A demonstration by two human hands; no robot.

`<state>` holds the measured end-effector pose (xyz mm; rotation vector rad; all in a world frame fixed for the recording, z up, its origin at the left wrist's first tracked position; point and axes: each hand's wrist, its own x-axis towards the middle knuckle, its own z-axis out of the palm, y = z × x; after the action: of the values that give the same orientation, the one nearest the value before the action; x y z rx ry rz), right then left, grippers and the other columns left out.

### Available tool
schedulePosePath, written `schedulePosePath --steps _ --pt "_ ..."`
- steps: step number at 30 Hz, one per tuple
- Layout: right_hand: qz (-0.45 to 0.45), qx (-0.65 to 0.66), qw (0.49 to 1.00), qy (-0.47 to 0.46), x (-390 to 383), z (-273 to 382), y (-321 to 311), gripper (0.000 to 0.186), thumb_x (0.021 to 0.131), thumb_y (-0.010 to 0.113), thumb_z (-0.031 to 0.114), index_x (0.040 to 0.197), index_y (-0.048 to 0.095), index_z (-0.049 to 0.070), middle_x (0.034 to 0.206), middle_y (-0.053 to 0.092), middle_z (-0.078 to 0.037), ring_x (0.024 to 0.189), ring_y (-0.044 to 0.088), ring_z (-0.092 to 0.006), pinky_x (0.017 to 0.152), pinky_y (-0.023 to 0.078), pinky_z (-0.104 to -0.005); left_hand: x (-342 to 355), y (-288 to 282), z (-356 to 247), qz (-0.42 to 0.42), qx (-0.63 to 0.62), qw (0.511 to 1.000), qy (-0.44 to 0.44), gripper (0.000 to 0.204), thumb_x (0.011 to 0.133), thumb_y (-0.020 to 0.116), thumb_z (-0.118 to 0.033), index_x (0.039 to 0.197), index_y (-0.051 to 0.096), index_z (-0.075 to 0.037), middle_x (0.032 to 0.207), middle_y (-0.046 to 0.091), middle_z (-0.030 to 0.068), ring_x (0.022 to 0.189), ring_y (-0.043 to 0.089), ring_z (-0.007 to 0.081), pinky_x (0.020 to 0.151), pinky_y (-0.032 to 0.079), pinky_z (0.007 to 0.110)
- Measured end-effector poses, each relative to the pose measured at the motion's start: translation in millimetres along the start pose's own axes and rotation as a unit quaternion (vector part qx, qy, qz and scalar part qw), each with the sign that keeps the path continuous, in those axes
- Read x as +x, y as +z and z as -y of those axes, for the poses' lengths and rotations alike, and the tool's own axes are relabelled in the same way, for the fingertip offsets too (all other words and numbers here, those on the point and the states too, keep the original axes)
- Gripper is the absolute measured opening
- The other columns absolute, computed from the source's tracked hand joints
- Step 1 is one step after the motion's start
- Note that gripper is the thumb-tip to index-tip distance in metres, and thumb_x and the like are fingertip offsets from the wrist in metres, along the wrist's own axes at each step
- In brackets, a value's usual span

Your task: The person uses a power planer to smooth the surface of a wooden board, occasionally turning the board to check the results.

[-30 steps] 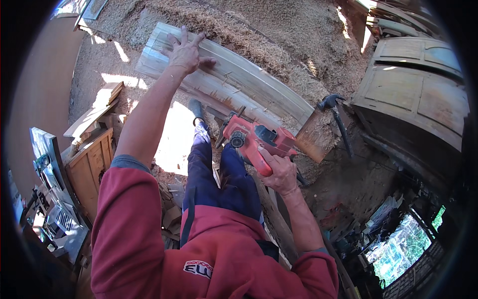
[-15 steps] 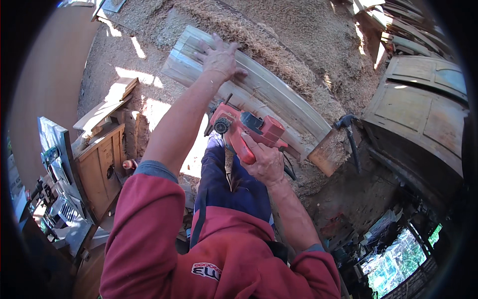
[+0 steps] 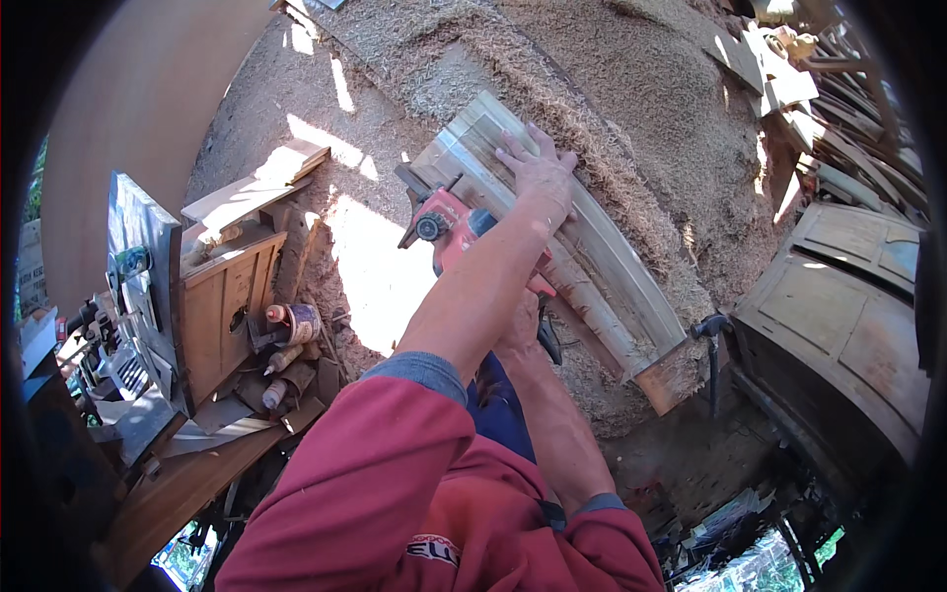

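Note:
My left hand (image 3: 542, 172) lies with fingers spread on the long pale board (image 3: 617, 279), near its upper left end. The board lies diagonally on a shavings-covered bench, with splintered strips along its middle. My right hand (image 3: 518, 326) grips the handle of a red power planer (image 3: 444, 227) beside the board's near edge, toward its left end. My left forearm crosses over the planer and hides much of it and part of my right hand.
A black hammer-like tool (image 3: 710, 328) stands at the board's right end. A wooden cabinet (image 3: 819, 316) and stacked offcuts (image 3: 853, 118) are at right. At left are leaning panels (image 3: 222, 316), loose boards (image 3: 247, 197), bottles (image 3: 286, 360) and a large upright sheet (image 3: 138, 158).
The view has turned, shifting the board and surroundings right and down. The planer has moved along the board toward its left end, with my left forearm now crossing over it.

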<state>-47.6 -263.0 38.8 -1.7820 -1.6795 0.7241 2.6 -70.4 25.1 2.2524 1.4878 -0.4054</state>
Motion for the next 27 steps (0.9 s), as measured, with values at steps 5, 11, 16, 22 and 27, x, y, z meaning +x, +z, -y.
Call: schedulePosePath --steps 5,11,16,22,27 --pt "-0.112 0.152 0.979 0.074 46 0 57 0.038 0.088 0.076 0.027 0.120 0.065 0.009 0.091 0.070 -0.011 0.082 0.069 -0.0270 0.073 0.053 -0.0434 5 -8 -27 0.034 0.027 0.998 0.035 0.094 0.066 0.094 -0.051 0.145 0.052 -0.023 0.166 0.016 0.0328 0.144 0.014 0.0739 0.111 0.025 0.083" --pt "0.142 0.151 0.968 0.141 68 38 21 0.076 0.090 0.077 0.037 0.156 0.047 0.012 0.108 0.065 -0.019 0.099 0.064 -0.0338 0.091 0.047 -0.0512 0 -3 -9 0.036 0.040 0.998 0.018 0.093 0.068 0.093 -0.052 0.146 0.051 -0.022 0.165 0.016 0.0337 0.143 0.014 0.0746 0.111 0.024 0.083" --pt "-0.043 0.017 0.999 0.029 13 8 0 0.052 0.081 0.079 0.032 0.129 0.066 0.016 0.083 0.068 -0.010 0.079 0.070 -0.0304 0.069 0.053 -0.0470 1 -5 -9 0.021 0.031 0.999 0.028 0.093 0.069 0.093 -0.053 0.145 0.050 -0.022 0.165 0.015 0.0343 0.143 0.014 0.0753 0.112 0.023 0.083" --pt "-0.021 -0.045 0.996 0.072 -64 -17 -59 0.062 0.079 0.078 0.031 0.138 0.062 0.024 0.074 0.067 -0.007 0.062 0.070 -0.0283 0.055 0.052 -0.0501 6 2 -14 0.032 0.064 0.997 0.011 0.097 0.068 0.093 -0.057 0.147 0.047 -0.025 0.165 0.012 0.0349 0.141 0.012 0.0770 0.111 0.025 0.083" --pt "-0.001 -0.077 0.994 0.077 -130 -47 -95 0.073 0.071 0.085 0.027 0.141 0.064 0.019 0.072 0.064 -0.004 0.066 0.069 -0.0258 0.061 0.053 -0.0433 0 2 -11 0.019 0.102 0.994 0.044 0.099 0.074 0.088 -0.059 0.149 0.041 -0.015 0.162 0.013 0.0440 0.136 0.033 0.0732 0.107 0.029 0.084"
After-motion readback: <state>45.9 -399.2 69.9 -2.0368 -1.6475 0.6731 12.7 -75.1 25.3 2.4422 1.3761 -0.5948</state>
